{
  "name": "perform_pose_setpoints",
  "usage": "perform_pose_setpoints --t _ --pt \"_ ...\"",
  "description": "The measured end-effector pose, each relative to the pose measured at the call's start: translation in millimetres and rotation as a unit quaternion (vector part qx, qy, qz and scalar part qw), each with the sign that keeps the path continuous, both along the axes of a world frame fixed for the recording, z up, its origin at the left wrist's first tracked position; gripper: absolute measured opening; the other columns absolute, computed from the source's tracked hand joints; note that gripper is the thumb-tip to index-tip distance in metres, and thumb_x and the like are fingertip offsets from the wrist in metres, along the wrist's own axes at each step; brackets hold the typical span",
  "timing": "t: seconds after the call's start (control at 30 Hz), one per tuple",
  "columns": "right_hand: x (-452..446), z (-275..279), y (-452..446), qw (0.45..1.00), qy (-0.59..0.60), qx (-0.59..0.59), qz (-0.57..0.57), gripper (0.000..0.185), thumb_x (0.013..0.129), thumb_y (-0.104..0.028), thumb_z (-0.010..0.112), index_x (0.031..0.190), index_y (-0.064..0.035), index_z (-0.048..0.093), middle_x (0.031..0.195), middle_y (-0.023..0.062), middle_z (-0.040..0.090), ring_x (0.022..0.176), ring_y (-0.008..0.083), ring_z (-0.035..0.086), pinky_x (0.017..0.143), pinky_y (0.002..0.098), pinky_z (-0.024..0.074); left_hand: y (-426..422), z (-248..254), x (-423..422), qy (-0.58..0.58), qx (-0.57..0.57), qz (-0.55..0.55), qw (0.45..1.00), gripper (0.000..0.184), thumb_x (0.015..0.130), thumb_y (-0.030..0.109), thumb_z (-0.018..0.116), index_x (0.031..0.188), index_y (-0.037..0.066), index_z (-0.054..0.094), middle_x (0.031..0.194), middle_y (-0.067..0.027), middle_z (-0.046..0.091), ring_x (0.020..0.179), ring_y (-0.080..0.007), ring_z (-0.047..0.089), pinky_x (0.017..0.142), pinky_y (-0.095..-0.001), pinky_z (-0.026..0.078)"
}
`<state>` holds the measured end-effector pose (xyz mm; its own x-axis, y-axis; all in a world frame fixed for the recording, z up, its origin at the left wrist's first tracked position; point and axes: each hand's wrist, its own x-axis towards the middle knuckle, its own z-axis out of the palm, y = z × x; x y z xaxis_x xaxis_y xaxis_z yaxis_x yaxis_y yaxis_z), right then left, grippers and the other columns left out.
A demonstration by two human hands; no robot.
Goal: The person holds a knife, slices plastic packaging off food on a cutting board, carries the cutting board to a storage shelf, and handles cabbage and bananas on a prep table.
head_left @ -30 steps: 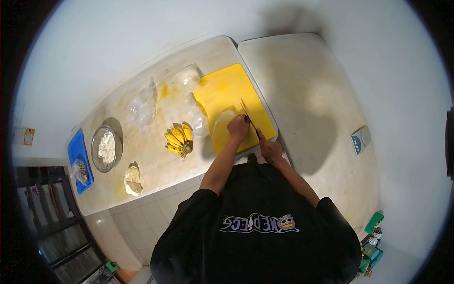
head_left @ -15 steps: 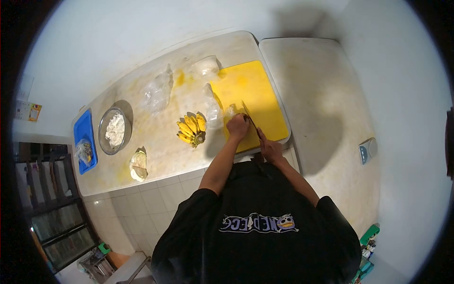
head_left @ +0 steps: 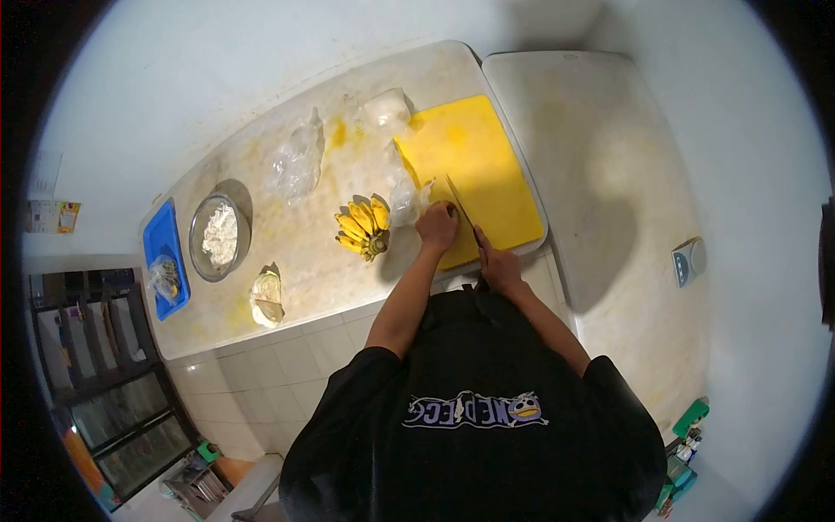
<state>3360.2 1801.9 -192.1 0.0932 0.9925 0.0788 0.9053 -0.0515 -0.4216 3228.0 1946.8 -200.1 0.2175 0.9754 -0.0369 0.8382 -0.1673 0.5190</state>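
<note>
My right hand grips the handle of a kitchen knife, whose blade points away from me over the yellow cutting board. Left of the blade, my left hand is curled closed near the board's left edge. Something small and dark shows at its fingertips, too small to name. Just beyond that hand lies a clear plastic bag, with a small pale piece beside it that I cannot identify. A bunch of bananas rests on the table to the left.
On the table stand a bowl of white flour-like stuff, a cut cabbage and a blue tray holding a bagged item. A white bag and a crumpled plastic bag lie farther back. A scale is at right.
The view has shifted slightly, so the table's things appear a little farther right. The knife has come slightly away from my left hand, which stays curled.
</note>
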Motion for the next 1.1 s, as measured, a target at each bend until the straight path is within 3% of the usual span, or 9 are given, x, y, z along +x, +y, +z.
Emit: perform_pose_setpoints --t 0.3,0.37,0.47,0.67,0.73,0.9,0.97,1.0,1.1 --pt "7.1 4.6 -1.7 0.996 -0.018 -0.073 -0.049 0.058 0.101 -0.027 0.048 0.156 -0.0279 0.030 0.067 0.0206 0.064 0.056 0.0407 0.062 0.051 0.0530 0.0491 -1.5 -5.4 -1.9 -0.009 -0.012 0.003 1.000 0.020 0.090 0.031 0.061 0.093 0.018 0.076 0.100 -0.0049 0.073 0.090 -0.0295 0.070 0.077 -0.0440 0.055" --pt "32.6 -9.7 -3.4 0.976 0.024 0.022 -0.216 0.056 0.103 -0.030 0.044 0.157 -0.0268 0.028 0.074 0.0205 0.067 0.060 0.0392 0.065 0.055 0.0511 0.0515 -3.9 -1.1 -4.6 -0.028 -0.026 0.004 0.999 0.020 0.090 0.032 0.061 0.093 0.018 0.076 0.099 -0.0047 0.073 0.090 -0.0292 0.070 0.076 -0.0439 0.055" --pt "59.8 6.5 -5.4 0.963 0.078 0.001 -0.259 0.055 0.104 -0.029 0.042 0.157 -0.0255 0.028 0.077 0.0210 0.068 0.063 0.0404 0.065 0.058 0.0524 0.0514 -4.1 0.0 -6.0 -0.022 -0.037 0.012 0.999 0.022 0.088 0.034 0.065 0.095 0.016 0.075 0.096 -0.0096 0.073 0.091 -0.0314 0.070 0.078 -0.0456 0.055" --pt "27.8 -13.3 -27.4 0.992 0.043 -0.019 -0.114 0.056 0.099 -0.025 0.052 0.153 -0.0304 0.038 0.066 0.0184 0.062 0.055 0.0378 0.061 0.054 0.0508 0.0475 -6.5 0.3 0.8 -0.018 -0.029 0.016 0.999 0.018 0.089 0.030 0.063 0.095 0.016 0.073 0.101 -0.0058 0.072 0.092 -0.0286 0.070 0.079 -0.0448 0.054" --pt "16.6 -15.4 -35.8 0.997 0.003 -0.081 -0.002 0.062 0.102 -0.030 0.048 0.158 -0.0357 0.022 0.055 0.0157 0.057 0.048 0.0351 0.059 0.047 0.0500 0.0454 -6.3 -5.5 0.8 -0.011 -0.015 0.007 1.000 0.018 0.089 0.029 0.063 0.098 0.016 0.072 0.103 -0.0058 0.071 0.092 -0.0292 0.069 0.079 -0.0449 0.054" --pt "43.0 -0.3 -32.6 0.989 -0.025 -0.076 -0.126 0.059 0.099 -0.028 0.052 0.155 -0.0317 0.033 0.062 0.0172 0.062 0.055 0.0380 0.062 0.054 0.0506 0.0485 -13.6 -6.4 6.0 0.001 -0.028 0.001 1.000 0.019 0.089 0.026 0.063 0.103 0.016 0.067 0.109 -0.0060 0.068 0.094 -0.0315 0.068 0.080 -0.0457 0.054" --pt "55.0 -1.1 -25.6 0.959 0.014 -0.048 -0.279 0.056 0.101 -0.028 0.049 0.155 -0.0273 0.034 0.069 0.0191 0.066 0.062 0.0412 0.064 0.057 0.0529 0.0493 -13.8 0.4 6.4 -0.003 -0.066 -0.004 0.998 0.024 0.088 0.024 0.062 0.110 0.016 0.066 0.114 -0.0071 0.066 0.099 -0.0335 0.067 0.083 -0.0469 0.054" --pt "57.7 0.0 -24.6 0.960 0.013 -0.046 -0.276 0.056 0.101 -0.028 0.049 0.155 -0.0273 0.034 0.069 0.0191 0.066 0.062 0.0412 0.064 0.057 0.0529 0.0493 -14.7 -0.7 6.0 -0.004 -0.065 -0.001 0.998 0.024 0.088 0.024 0.062 0.110 0.016 0.066 0.114 -0.0071 0.066 0.099 -0.0335 0.067 0.083 -0.0469 0.054" --pt "53.0 4.3 -19.9 0.943 0.038 0.209 -0.258 0.053 0.104 -0.026 0.044 0.156 -0.0244 0.033 0.081 0.0219 0.068 0.067 0.0394 0.065 0.058 0.0496 0.0493 -12.4 3.0 1.5 -0.022 -0.071 -0.057 0.996 0.028 0.086 0.022 0.064 0.113 0.014 0.067 0.117 -0.0098 0.064 0.102 -0.0335 0.066 0.086 -0.0479 0.054"
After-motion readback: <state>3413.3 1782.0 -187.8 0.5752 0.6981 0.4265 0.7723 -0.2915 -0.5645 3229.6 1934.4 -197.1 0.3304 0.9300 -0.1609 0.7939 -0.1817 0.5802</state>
